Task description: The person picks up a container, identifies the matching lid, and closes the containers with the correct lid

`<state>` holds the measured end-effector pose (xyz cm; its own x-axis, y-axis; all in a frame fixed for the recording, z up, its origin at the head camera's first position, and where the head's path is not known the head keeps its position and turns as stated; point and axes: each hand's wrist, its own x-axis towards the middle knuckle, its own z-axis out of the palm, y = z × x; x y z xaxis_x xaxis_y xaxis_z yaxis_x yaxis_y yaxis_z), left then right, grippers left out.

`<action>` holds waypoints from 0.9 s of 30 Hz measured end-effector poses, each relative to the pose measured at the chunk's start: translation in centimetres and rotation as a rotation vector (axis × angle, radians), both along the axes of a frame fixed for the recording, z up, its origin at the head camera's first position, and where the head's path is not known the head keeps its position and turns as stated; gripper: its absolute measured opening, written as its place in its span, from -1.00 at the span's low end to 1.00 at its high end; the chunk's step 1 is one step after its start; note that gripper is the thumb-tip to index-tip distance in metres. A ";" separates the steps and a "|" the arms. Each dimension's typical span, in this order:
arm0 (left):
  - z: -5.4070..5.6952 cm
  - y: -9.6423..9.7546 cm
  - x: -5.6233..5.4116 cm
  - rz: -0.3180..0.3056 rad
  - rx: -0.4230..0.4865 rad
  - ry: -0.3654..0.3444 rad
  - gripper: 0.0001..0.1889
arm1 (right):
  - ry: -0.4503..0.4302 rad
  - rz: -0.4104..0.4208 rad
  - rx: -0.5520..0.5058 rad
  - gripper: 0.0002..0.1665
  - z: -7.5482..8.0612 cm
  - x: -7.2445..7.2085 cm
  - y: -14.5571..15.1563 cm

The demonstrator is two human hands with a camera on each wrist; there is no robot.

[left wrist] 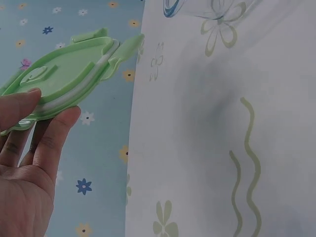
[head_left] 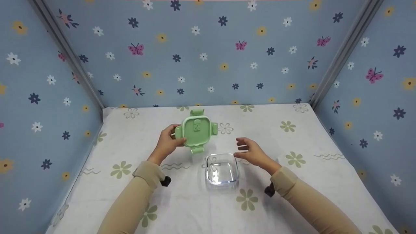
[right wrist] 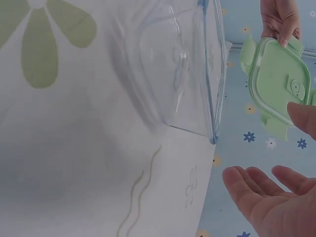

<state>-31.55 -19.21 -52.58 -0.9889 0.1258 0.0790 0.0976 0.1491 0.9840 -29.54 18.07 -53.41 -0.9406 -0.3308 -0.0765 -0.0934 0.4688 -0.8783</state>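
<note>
A green square lid (head_left: 197, 131) with flaps on its sides is held up in my left hand (head_left: 167, 143), thumb on one face and fingers behind, gripping its left edge. In the left wrist view the lid (left wrist: 64, 74) tilts above the cloth, and a pale seal runs round its rim. A clear glass container (head_left: 222, 169) without a cover stands on the table to the right of and nearer than the lid. Just right of its far corner my right hand (head_left: 255, 153) hovers with thumb and fingers apart, holding nothing; the right wrist view shows the glass container (right wrist: 173, 69) beside it.
A white cloth with green flowers covers the table (head_left: 182, 208). Blue panels (head_left: 208, 71) with flowers and butterflies rise at the back and both sides, joined by grey corner posts (head_left: 344, 52). Dark wrist cameras (head_left: 165, 181) sit below both cuffs.
</note>
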 end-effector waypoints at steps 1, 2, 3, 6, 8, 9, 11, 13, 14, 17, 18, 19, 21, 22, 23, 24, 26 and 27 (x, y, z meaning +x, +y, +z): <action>0.1 0.1 0.1 -0.003 -0.001 0.002 -0.44 | 0.001 -0.001 -0.005 -0.17 0.1 -0.1 0.0; 0.1 0.3 0.1 -0.006 -0.003 0.005 -0.44 | 0.007 0.002 -0.008 -0.17 0.3 -0.2 0.0; 0.2 0.4 0.2 -0.008 -0.007 0.006 -0.44 | 0.010 0.003 -0.010 -0.17 0.4 -0.3 0.0; 0.5 0.9 0.3 -0.013 -0.017 0.005 -0.43 | 0.016 0.012 -0.025 -0.16 0.8 -0.6 -0.1; 0.7 1.2 0.4 -0.019 -0.017 0.008 -0.43 | 0.023 0.020 -0.032 -0.15 1.0 -0.8 -0.1; 0.8 1.3 0.4 -0.022 -0.016 0.009 -0.43 | 0.021 0.018 -0.035 -0.15 1.2 -0.9 -0.1; 0.9 1.6 0.5 -0.031 -0.011 0.016 -0.44 | 0.026 0.016 -0.041 -0.14 1.5 -1.0 -0.1; 1.1 1.9 0.6 -0.038 -0.006 0.023 -0.44 | 0.031 0.010 -0.046 -0.14 1.8 -1.2 -0.2; 1.1 2.1 0.6 -0.042 -0.005 0.027 -0.44 | 0.033 0.006 -0.045 -0.14 1.9 -1.2 -0.2; 1.4 2.6 0.8 -0.060 0.002 0.037 -0.44 | 0.033 -0.005 -0.047 -0.13 2.3 -1.4 -0.2; 1.4 2.8 0.9 -0.066 0.005 0.041 -0.44 | 0.034 -0.007 -0.049 -0.13 2.4 -1.4 -0.2; 1.5 2.9 0.9 -0.074 0.004 0.045 -0.44 | 0.036 -0.008 -0.049 -0.13 2.5 -1.5 -0.2; 1.6 3.2 1.0 -0.088 0.006 0.052 -0.44 | 0.045 -0.009 -0.051 -0.14 2.6 -1.6 -0.2; 1.6 3.4 1.0 -0.096 0.009 0.055 -0.45 | 0.047 -0.010 -0.055 -0.14 2.7 -1.7 -0.3; 1.6 3.5 1.1 -0.101 0.012 0.057 -0.45 | 0.052 -0.010 -0.056 -0.14 2.7 -1.7 -0.3; 1.6 3.7 1.1 -0.105 0.011 0.058 -0.45 | 0.059 -0.008 -0.057 -0.15 2.8 -1.8 -0.3; 1.6 3.9 1.1 -0.114 0.015 0.060 -0.45 | 0.065 -0.004 -0.060 -0.15 2.9 -1.8 -0.3; 1.6 4.1 1.1 -0.118 0.017 0.061 -0.45 | 0.068 -0.001 -0.062 -0.16 2.9 -1.8 -0.3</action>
<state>-30.47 -15.15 -50.94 -0.9607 0.2390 0.1413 0.1728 0.1164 0.9781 -31.39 17.77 -50.52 -0.9434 -0.3315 0.0085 -0.1537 0.4143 -0.8971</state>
